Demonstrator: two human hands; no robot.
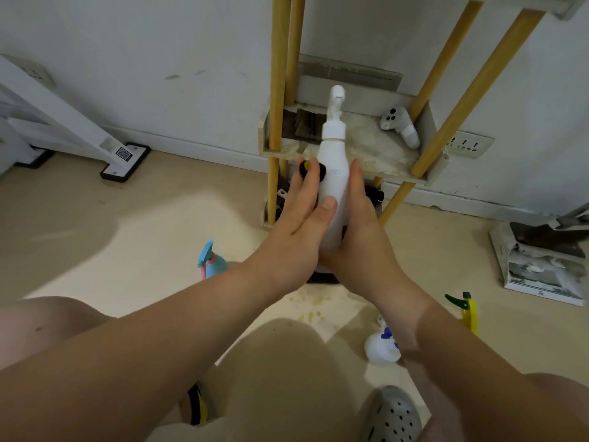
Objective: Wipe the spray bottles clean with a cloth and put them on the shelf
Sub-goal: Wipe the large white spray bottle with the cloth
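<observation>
Head view: left hand [302,215] fingers straight, right hand [361,228] fingers hidden, sandwiching bottle [333,173] upright, probably bound for shelf [387,173] beyond fingertips.

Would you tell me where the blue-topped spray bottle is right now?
In the head view, the blue-topped spray bottle sits on the floor just left of the left hand.
</observation>
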